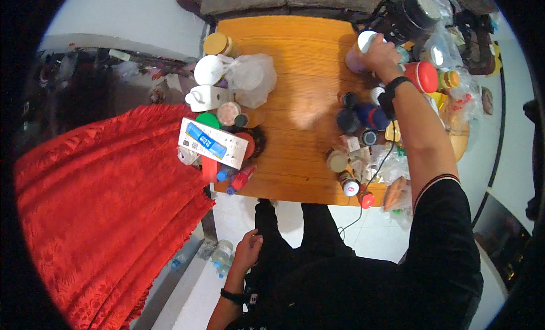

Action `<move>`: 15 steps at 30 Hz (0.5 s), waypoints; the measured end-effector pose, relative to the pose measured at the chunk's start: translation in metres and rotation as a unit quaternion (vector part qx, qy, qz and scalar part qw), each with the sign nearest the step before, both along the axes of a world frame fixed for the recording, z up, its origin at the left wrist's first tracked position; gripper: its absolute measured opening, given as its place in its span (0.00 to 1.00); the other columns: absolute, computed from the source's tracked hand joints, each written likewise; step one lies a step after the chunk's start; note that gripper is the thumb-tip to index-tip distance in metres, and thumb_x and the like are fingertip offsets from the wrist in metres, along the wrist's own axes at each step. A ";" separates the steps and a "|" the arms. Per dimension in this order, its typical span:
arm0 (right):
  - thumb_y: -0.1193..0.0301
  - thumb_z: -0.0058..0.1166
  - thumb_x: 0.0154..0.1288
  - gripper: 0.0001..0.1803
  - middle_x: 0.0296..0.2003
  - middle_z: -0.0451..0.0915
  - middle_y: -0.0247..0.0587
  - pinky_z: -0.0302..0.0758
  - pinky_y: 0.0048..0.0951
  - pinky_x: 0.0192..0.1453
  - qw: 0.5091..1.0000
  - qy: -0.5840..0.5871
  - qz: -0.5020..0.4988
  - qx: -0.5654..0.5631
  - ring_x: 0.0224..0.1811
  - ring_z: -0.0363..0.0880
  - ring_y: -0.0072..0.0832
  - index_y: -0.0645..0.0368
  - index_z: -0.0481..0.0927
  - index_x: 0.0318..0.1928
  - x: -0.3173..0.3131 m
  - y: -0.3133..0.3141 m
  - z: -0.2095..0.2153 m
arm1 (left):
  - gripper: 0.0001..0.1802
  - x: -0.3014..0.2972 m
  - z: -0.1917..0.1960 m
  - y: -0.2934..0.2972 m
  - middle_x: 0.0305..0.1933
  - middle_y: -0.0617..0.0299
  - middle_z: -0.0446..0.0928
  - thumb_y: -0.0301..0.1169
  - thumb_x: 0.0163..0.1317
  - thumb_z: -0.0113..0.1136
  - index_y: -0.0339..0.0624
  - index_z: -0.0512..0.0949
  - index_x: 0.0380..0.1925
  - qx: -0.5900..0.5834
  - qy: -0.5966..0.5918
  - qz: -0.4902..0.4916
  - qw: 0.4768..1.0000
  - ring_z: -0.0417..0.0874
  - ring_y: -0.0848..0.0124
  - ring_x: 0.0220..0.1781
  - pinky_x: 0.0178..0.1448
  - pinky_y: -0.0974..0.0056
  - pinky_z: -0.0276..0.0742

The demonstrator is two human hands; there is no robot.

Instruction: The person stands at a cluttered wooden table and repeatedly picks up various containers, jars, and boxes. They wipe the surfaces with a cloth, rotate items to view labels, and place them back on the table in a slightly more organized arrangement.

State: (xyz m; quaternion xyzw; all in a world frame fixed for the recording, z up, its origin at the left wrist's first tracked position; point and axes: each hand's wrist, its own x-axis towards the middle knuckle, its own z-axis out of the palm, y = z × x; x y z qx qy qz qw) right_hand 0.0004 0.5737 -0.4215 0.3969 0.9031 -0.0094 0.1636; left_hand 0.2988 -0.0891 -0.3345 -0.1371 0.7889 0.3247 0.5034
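— What do we have closest to us?
— Our left hand [248,251] hangs by our thigh, loosely curled, holding nothing. A clear bottle [222,255] lies on the floor just beside it.
— And the right?
— Our right hand [381,53] reaches to the far right of the counter [301,103] and closes around a white-capped jar [361,51], which stands upright there.
— How far along are we?
— Barely begun, we judge: the jar hasn't left the counter, and clutter crowds both edges.
— Counts?
— One white box [213,141], one bagged tub [251,76], one red-lidded jar [423,76]; the small bottles are too many to count.
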 end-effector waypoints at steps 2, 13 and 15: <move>0.33 0.65 0.62 0.52 0.66 0.79 0.59 0.76 0.59 0.71 1.000 0.009 0.005 -0.007 0.70 0.80 0.55 0.53 0.68 0.75 0.001 -0.003 0.004 | 0.27 0.000 0.003 0.002 0.60 0.47 0.88 0.35 0.79 0.64 0.36 0.72 0.72 -0.002 -0.006 0.014 1.000 0.89 0.62 0.60 0.66 0.59 0.84; 0.32 0.64 0.63 0.59 0.72 0.71 0.62 0.73 0.62 0.72 0.995 -0.063 0.075 0.005 0.74 0.75 0.62 0.47 0.54 0.84 0.006 -0.004 -0.017 | 0.28 0.006 -0.001 0.012 0.61 0.46 0.87 0.37 0.77 0.64 0.36 0.72 0.72 0.007 0.008 0.004 1.000 0.90 0.57 0.61 0.66 0.56 0.84; 0.33 0.65 0.63 0.61 0.72 0.71 0.63 0.73 0.62 0.72 0.997 -0.037 0.071 0.009 0.73 0.75 0.62 0.47 0.53 0.85 0.005 -0.005 -0.022 | 0.28 0.009 -0.001 0.013 0.61 0.46 0.87 0.37 0.77 0.64 0.36 0.72 0.72 0.007 0.007 0.006 1.000 0.90 0.57 0.61 0.66 0.56 0.84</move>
